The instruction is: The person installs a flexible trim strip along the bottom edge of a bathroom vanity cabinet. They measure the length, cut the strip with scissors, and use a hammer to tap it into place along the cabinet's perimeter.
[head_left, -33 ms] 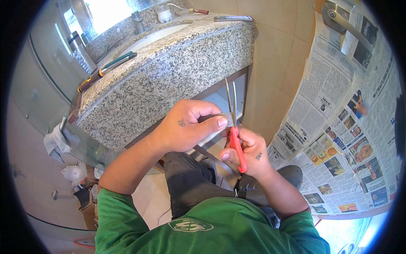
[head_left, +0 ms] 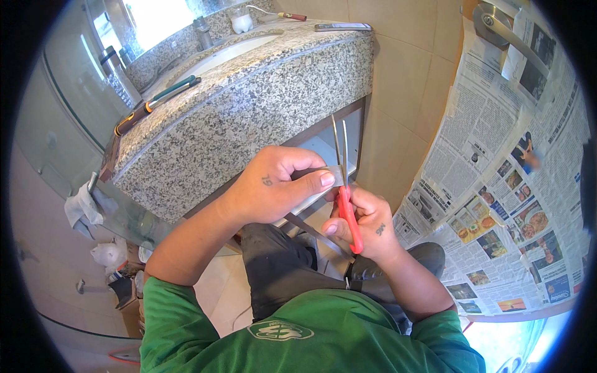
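A pair of scissors with red handles [head_left: 350,222] is in my right hand [head_left: 373,227], its fingers closed round the handles and the slim blades pointing away from me, slightly apart. My left hand [head_left: 267,183] pinches a small greyish flat strip end [head_left: 336,174] between thumb and fingers. That end lies against the scissor blades near their pivot. Below my hands, a long thin brown strip [head_left: 318,235] slants across above my lap; whether it joins the pinched piece is hidden by my left hand.
Ahead stands a granite washbasin counter [head_left: 249,99] over an open cabinet [head_left: 354,133]. On it lie a chisel-like tool [head_left: 134,118], a teal-handled tool [head_left: 173,88], a phone [head_left: 343,27] and a screwdriver-like tool [head_left: 292,16]. A newspaper-covered door [head_left: 491,186] stands right, a glass panel [head_left: 68,93] left.
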Tool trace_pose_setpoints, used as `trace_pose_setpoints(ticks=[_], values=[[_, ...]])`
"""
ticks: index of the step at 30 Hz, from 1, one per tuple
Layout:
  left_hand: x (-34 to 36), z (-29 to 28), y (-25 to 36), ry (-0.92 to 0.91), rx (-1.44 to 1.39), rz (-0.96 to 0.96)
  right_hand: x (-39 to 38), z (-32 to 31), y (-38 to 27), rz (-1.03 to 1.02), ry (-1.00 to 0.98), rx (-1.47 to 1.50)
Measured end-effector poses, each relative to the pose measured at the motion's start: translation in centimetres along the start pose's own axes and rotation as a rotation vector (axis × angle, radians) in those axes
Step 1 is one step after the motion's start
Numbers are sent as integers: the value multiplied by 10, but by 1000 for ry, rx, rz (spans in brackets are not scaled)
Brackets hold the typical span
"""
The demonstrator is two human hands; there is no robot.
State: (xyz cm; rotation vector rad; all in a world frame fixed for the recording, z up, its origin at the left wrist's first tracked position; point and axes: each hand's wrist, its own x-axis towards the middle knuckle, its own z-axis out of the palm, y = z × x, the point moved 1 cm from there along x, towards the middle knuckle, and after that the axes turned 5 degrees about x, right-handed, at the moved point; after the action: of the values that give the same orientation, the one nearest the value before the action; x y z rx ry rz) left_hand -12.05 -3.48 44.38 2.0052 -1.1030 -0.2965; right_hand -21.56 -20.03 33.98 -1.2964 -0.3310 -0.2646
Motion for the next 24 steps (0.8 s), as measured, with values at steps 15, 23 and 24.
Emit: trace_pose_setpoints(ticks=[15,23,24], values=[[8,2,-3,-8,-15,73,2,0,0,32,37,56],[12,1,11,-44,7,63,1,-7,-3,-75,14,5],[13,2,9,-37,10,87,1,-7,-4,-65,22,13]])
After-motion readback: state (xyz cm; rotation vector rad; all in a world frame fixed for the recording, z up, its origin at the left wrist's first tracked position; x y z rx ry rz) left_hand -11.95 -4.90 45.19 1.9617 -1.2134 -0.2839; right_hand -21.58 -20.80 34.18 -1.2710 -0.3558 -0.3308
